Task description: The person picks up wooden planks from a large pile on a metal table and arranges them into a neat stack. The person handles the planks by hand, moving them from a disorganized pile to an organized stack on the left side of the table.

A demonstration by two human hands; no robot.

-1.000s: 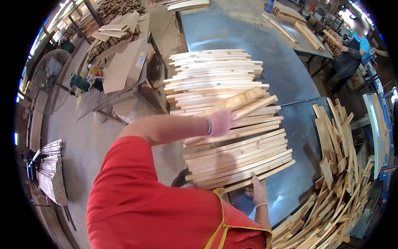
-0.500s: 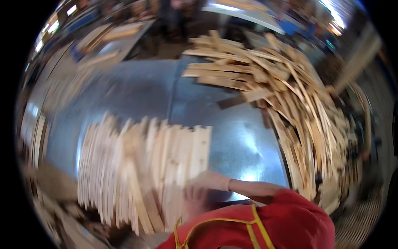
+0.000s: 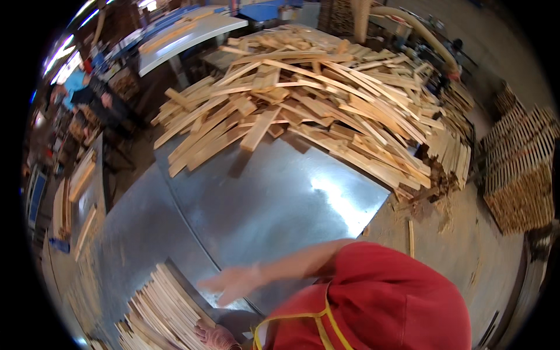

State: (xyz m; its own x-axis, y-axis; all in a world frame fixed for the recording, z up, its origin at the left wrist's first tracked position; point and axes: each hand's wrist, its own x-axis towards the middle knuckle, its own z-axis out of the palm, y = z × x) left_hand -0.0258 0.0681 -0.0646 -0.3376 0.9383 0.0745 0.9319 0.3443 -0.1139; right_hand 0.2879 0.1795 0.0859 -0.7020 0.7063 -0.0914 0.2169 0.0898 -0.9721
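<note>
A row of pale wooden boards stands packed side by side on the metal table, at the lower left. My left hand rests against the right end of that row, its fingers lying on the outermost boards. Just right of the row, my right hand is over the tabletop. It is blurred, with its fingers stretched out to the left and nothing in them. A large loose pile of wooden strips covers the far side of the table.
Another metal-topped table stands behind the pile. To the right are stacked wood slats on the floor, with a single strip lying nearer. Far left, a person stands beyond a side table with boards.
My view has turned right, bringing the loose pile to the centre and the row of boards to the lower left. My hands have come apart; the right one now reaches out over the table.
</note>
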